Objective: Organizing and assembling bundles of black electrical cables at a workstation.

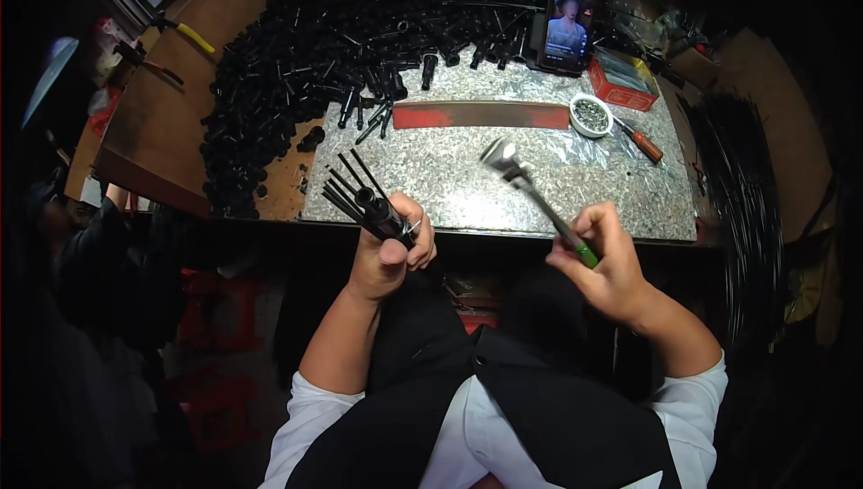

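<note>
My left hand (pixel 395 246) is closed around a black tubular part with several thin black rods (pixel 369 206), whose ends fan out toward the table. The open end of the tube faces away from me. In my right hand (pixel 602 260) is a hammer-like metal tool (pixel 530 192) with a green grip, a slim steel shaft and a broad shiny head. Thumb and fingers pinch its grip, and the head is raised over the stone slab (pixel 449 183), apart from the rods. The head is slightly blurred, so its exact shape is unclear.
A large heap of black parts (pixel 297 57) covers the back and left. On the slab lie a reddish-brown strip (pixel 481 115), a white cup of small metal pieces (pixel 591 116), a screwdriver (pixel 643 143), a red box (pixel 625 80) and a propped phone (pixel 568 26). Long black rods (pixel 746 210) stand at right.
</note>
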`<state>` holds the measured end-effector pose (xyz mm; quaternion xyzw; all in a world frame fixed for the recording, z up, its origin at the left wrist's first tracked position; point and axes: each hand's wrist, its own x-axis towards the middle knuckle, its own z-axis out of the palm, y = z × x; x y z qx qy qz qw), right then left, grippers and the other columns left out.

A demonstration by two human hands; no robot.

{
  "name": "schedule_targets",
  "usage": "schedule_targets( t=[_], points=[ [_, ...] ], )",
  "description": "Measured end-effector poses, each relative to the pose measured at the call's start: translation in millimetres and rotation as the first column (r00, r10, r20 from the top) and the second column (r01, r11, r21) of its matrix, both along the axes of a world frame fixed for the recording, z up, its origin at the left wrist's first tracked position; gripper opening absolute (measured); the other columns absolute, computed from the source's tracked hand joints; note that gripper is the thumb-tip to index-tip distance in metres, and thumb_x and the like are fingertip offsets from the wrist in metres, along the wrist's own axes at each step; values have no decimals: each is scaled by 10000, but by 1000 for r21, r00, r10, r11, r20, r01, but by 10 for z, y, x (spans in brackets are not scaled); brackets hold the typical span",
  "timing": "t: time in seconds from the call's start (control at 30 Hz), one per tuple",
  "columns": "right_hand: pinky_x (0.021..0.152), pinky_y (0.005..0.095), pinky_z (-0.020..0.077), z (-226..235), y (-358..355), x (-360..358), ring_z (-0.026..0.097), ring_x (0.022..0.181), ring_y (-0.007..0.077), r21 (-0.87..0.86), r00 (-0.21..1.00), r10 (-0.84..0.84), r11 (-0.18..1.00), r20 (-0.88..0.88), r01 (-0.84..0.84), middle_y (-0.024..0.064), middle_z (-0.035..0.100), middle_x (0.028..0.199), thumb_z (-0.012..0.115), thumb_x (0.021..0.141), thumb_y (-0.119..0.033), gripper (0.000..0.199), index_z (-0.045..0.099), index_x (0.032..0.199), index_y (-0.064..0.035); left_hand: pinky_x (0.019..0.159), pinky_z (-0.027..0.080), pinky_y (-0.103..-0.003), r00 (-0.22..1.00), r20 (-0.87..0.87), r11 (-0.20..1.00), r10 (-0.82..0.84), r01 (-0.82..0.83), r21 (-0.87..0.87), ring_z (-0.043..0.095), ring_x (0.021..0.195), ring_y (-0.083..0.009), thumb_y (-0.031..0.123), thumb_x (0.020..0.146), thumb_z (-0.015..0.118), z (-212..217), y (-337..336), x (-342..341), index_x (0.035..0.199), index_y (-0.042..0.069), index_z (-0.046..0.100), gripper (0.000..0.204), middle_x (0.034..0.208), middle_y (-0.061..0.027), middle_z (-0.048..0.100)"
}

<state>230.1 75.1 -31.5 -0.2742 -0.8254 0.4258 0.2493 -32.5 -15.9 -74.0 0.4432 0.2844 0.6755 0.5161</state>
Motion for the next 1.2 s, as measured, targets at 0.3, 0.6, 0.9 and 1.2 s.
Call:
schedule_targets(
  t=[0.3, 0.6, 0.9, 1.2],
  points=[
    [695, 277, 518, 153, -151, -455, 643, 785, 149, 152, 948, 105, 986, -300, -62, 99, 633, 903, 711, 792, -12, 528, 418, 1230, 3, 573, 393, -233, 909, -377, 958, 178, -247, -144, 445, 634, -64, -39, 792, 664, 63, -49, 331, 774, 79, 452, 243, 713, 18, 476],
    [650, 285, 523, 163, -201, -690, 651, 744, 172, 395, 911, 177, 919, -372, -18, 111, 631, 912, 712, 747, 41, 469, 478, 1152, 12, 738, 463, -290, 859, -492, 990, 139, -109, 89, 547, 853, -138, -42, 835, 615, 24, -21, 314, 960, 24, 543, 159, 931, -39, 541],
    [675, 318, 509, 103, -45, -694, 654, 814, 257, 233, 905, 233, 960, -355, -155, 141, 607, 977, 693, 747, 33, 455, 481, 1147, -9, 763, 478, -308, 811, -577, 994, 97, -50, 96, 593, 875, -154, 0, 795, 685, 94, -4, 259, 975, 25, 592, 205, 943, -54, 620],
    [642, 309, 509, 111, -111, -659, 653, 760, 245, 228, 918, 206, 965, -339, -132, 134, 617, 922, 689, 778, 10, 378, 506, 1109, 8, 713, 474, -295, 845, -530, 997, 64, -71, 8, 581, 813, -127, -20, 791, 647, -72, 1, 246, 961, 25, 584, 187, 911, -46, 611]
  ],
)
